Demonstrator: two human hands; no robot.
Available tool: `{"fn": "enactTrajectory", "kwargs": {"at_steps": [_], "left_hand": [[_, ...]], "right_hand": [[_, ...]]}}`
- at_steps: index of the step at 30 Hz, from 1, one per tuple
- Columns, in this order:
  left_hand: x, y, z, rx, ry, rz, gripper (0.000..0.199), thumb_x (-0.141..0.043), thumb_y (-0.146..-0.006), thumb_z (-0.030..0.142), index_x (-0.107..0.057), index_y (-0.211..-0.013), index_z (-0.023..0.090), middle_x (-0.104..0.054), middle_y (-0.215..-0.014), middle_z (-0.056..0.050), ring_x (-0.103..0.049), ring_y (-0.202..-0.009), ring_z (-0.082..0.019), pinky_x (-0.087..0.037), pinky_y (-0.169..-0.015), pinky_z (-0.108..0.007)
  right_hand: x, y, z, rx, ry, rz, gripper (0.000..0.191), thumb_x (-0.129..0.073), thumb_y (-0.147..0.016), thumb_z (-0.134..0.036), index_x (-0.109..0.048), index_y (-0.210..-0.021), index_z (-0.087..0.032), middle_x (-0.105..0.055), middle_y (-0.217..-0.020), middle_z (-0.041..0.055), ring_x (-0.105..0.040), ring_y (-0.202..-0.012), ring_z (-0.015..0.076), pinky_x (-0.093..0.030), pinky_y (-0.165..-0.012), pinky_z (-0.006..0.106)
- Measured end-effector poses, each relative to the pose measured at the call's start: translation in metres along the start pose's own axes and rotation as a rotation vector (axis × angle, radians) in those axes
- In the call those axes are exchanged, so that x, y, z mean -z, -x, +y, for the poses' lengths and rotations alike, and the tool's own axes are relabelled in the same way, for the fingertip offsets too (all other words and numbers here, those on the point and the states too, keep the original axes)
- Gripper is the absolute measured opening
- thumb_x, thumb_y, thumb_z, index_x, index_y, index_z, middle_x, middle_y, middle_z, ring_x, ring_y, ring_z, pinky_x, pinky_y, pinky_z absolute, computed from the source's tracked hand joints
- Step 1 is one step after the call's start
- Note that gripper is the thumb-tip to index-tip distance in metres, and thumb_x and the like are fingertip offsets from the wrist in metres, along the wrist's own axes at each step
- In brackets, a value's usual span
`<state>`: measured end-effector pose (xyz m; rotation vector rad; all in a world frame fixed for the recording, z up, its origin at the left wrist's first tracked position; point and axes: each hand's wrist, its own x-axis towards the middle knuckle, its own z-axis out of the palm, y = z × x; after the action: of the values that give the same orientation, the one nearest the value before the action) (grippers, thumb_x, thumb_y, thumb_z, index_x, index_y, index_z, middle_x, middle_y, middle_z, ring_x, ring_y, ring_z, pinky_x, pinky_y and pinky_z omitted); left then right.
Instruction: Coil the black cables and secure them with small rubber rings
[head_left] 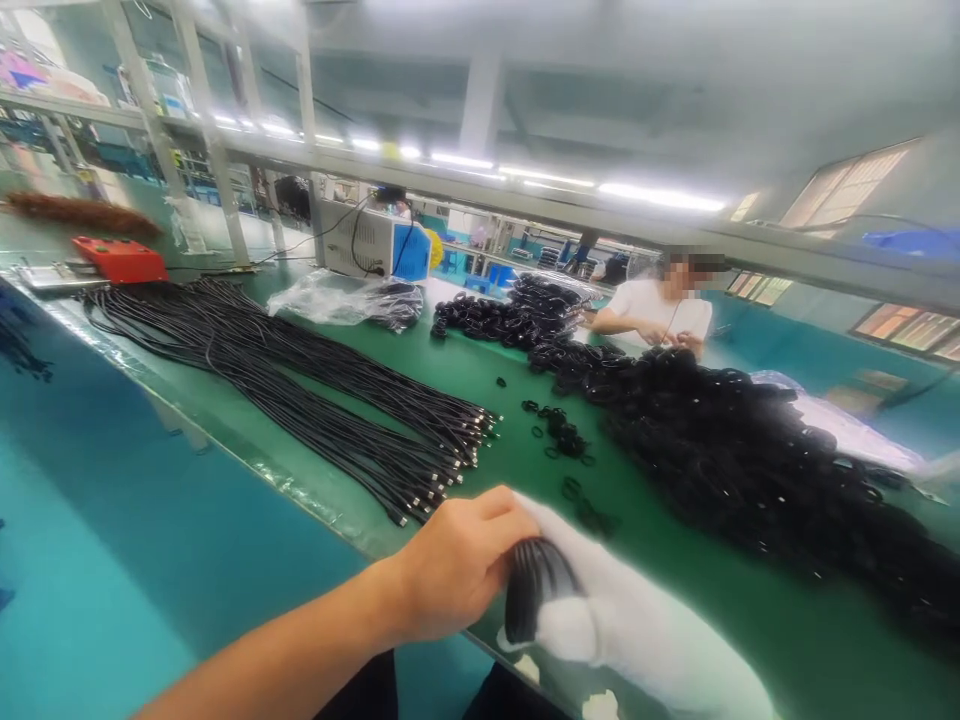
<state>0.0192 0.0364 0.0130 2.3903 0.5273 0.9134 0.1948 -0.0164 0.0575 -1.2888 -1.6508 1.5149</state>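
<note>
My left hand (466, 562), bare, is closed at the edge of a coiled black cable (525, 590), its thumb and fingers pressed against the loops. On the other side, my right hand (566, 625), in a white covering, wraps around the same coil. The white hand and forearm are blurred, so single fingers hardly show. Just beyond both hands lie long straight black cables (322, 400) in a flat bundle, their metal plug ends pointing toward the right.
A large heap of coiled black cables (720, 450) fills the right of the green table (480, 370). Several small black rings (562, 432) lie mid-table. Behind are a red box (120, 260), plastic bags (322, 297) and a blue-and-white machine (375, 243). A person (656, 310) works across the table.
</note>
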Motion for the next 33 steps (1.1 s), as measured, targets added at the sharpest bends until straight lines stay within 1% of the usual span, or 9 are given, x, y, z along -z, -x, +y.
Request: {"fn": "enactTrajectory", "kwargs": {"at_steps": [3, 6, 8, 11, 15, 17, 22, 27, 33], "left_hand": [[-0.002, -0.002, -0.002, 0.097, -0.014, -0.009, 0.026, -0.044, -0.081, 0.007, -0.059, -0.098, 0.017, -0.055, -0.09, -0.003, -0.056, -0.078, -0.013, -0.046, -0.072, -0.022], [-0.003, -0.007, -0.003, 0.227, -0.003, 0.023, 0.026, -0.042, -0.082, 0.008, -0.062, -0.096, 0.018, -0.057, -0.09, -0.003, -0.057, -0.079, -0.014, -0.046, -0.073, -0.024], [-0.003, -0.012, -0.004, 0.349, 0.123, 0.028, 0.027, -0.042, -0.081, 0.009, -0.06, -0.098, 0.02, -0.058, -0.087, -0.002, -0.058, -0.077, -0.013, -0.048, -0.07, -0.024], [-0.005, -0.021, -0.007, 0.528, 0.385, 0.028, 0.025, -0.047, -0.079, 0.014, -0.054, -0.101, 0.02, -0.057, -0.077, 0.002, -0.059, -0.063, -0.011, -0.049, -0.058, -0.022], [-0.011, -0.032, -0.012, 0.646, 0.477, 0.012, 0.02, -0.05, -0.074, 0.016, -0.051, -0.094, 0.02, -0.056, -0.063, 0.005, -0.059, -0.052, -0.012, -0.046, -0.046, -0.021], [-0.014, -0.036, -0.013, 0.688, 0.445, -0.018, 0.019, -0.05, -0.072, 0.016, -0.051, -0.091, 0.02, -0.057, -0.059, 0.005, -0.059, -0.049, -0.012, -0.044, -0.043, -0.02], [-0.02, -0.042, -0.018, 0.726, 0.2, -0.042, 0.007, -0.054, -0.07, 0.021, -0.053, -0.077, 0.019, -0.058, -0.055, 0.005, -0.057, -0.047, -0.011, -0.039, -0.04, -0.018], [-0.019, -0.042, -0.027, 0.745, 0.173, -0.14, 0.009, -0.053, -0.071, 0.024, -0.052, -0.078, 0.02, -0.06, -0.053, 0.005, -0.059, -0.048, -0.013, -0.04, -0.041, -0.019], [-0.019, -0.037, -0.033, 0.75, 0.17, -0.117, 0.007, -0.05, -0.068, 0.018, -0.053, -0.075, 0.019, -0.058, -0.051, 0.004, -0.057, -0.047, -0.013, -0.038, -0.041, -0.019]], "right_hand": [[-0.004, -0.015, 0.01, 0.006, -0.04, 0.004, 0.048, -0.077, -0.058, -0.024, -0.057, -0.101, -0.016, -0.057, -0.08, 0.0, -0.055, -0.07, 0.0159, -0.047, -0.06, 0.027], [-0.003, -0.027, 0.025, 0.056, -0.151, 0.02, 0.044, -0.075, -0.058, -0.016, -0.057, -0.098, -0.016, -0.059, -0.085, 0.0013, -0.057, -0.074, 0.0164, -0.049, -0.064, 0.028], [0.002, -0.034, 0.034, 0.054, -0.312, -0.073, 0.042, -0.073, -0.063, -0.019, -0.057, -0.101, -0.015, -0.062, -0.085, 0.0044, -0.061, -0.072, 0.0177, -0.051, -0.067, 0.033], [0.013, -0.04, 0.047, 0.036, -0.542, -0.216, 0.039, -0.07, -0.068, -0.026, -0.058, -0.102, -0.01, -0.064, -0.085, 0.0093, -0.063, -0.072, 0.0199, -0.054, -0.065, 0.037], [0.021, -0.046, 0.061, 0.087, -0.604, -0.225, 0.034, -0.069, -0.07, -0.029, -0.063, -0.096, -0.008, -0.064, -0.089, 0.0121, -0.062, -0.078, 0.0208, -0.055, -0.063, 0.034], [0.021, -0.047, 0.066, 0.09, -0.605, -0.204, 0.033, -0.069, -0.071, -0.029, -0.064, -0.096, -0.007, -0.064, -0.087, 0.0119, -0.062, -0.08, 0.021, -0.054, -0.063, 0.034], [0.017, -0.049, 0.072, 0.073, -0.625, -0.156, 0.033, -0.07, -0.072, -0.029, -0.066, -0.096, -0.007, -0.063, -0.081, 0.0096, -0.061, -0.075, 0.0182, -0.053, -0.066, 0.033], [0.014, -0.049, 0.069, 0.067, -0.592, -0.14, 0.032, -0.07, -0.072, -0.028, -0.066, -0.096, -0.008, -0.064, -0.086, 0.0104, -0.06, -0.071, 0.0156, -0.052, -0.067, 0.032], [0.009, -0.046, 0.063, 0.04, -0.49, -0.055, 0.027, -0.067, -0.075, -0.027, -0.066, -0.095, -0.009, -0.065, -0.082, 0.0091, -0.06, -0.069, 0.0154, -0.05, -0.069, 0.032]]}}
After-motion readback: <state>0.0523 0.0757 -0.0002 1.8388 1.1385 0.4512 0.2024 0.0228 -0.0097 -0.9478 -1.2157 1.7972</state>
